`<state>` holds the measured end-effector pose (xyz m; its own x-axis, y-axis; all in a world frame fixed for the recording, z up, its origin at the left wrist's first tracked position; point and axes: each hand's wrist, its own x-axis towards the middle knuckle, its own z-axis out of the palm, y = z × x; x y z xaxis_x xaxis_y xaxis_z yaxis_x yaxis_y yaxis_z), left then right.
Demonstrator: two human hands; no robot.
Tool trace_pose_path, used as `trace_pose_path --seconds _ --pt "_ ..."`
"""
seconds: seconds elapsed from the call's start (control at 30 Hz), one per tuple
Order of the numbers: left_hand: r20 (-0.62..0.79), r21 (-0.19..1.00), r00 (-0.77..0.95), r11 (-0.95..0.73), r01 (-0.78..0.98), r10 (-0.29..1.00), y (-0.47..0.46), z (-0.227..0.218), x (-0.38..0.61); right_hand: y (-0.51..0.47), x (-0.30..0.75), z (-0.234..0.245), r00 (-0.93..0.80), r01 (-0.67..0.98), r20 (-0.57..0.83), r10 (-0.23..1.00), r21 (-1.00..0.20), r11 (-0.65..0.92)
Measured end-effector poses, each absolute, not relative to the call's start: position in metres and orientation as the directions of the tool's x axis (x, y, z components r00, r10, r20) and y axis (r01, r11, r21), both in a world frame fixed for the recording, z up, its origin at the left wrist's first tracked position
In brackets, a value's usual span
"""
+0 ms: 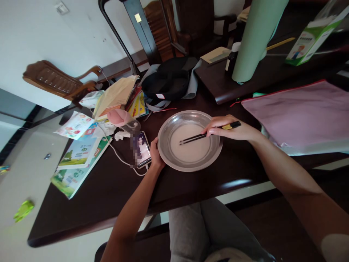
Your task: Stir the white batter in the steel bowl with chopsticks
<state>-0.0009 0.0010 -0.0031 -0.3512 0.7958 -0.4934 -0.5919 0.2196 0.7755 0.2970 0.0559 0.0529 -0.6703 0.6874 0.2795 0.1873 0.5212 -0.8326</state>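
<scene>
A round metal bowl [165,147] stands on the dark table, with a milky white liquid [188,154] in its bottom. My left hand [156,154] grips the bowl's left rim, thumb up along the edge. Over the right side of the bowl, my right hand [229,127] is closed around a pair of black chopsticks [193,138] with gold-marked ends. Their tips point left and reach the liquid near the middle of the bowl. Just left of my left hand lies a phone [143,149] with a lit screen and a white charging cable [120,157] plugged in.
Booklets [79,156] and papers [117,94] cover the table's left part, near a pink-topped clear container [120,117]. Behind the bowl sits a black bag [166,82]. A pink zip pouch [297,112] lies at the right; a green cylinder [253,43] rises behind it.
</scene>
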Motion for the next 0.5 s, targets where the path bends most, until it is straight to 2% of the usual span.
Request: trace_pose_path --seconds 0.17,0.27,0.37,0.5 --pt "-0.481 0.790 -0.376 0.206 -0.577 0.792 0.001 -0.005 -0.002 0.056 0.308 0.058 -0.512 0.194 0.319 0.798 -0.862 0.469" --pt "-0.480 0.793 -0.393 0.197 -0.576 0.784 0.001 -0.004 -0.002 0.054 0.308 0.058 -0.617 0.135 0.278 0.736 -0.884 0.447" --pt "-0.487 0.787 -0.376 0.210 -0.581 0.788 0.001 -0.004 -0.001 0.054 0.300 0.056 -0.697 0.152 0.251 0.671 -0.864 0.481" --pt "-0.479 0.793 -0.368 0.212 -0.572 0.797 0.001 -0.005 -0.002 0.056 0.302 0.057 -0.582 0.248 0.301 0.755 -0.819 0.517"
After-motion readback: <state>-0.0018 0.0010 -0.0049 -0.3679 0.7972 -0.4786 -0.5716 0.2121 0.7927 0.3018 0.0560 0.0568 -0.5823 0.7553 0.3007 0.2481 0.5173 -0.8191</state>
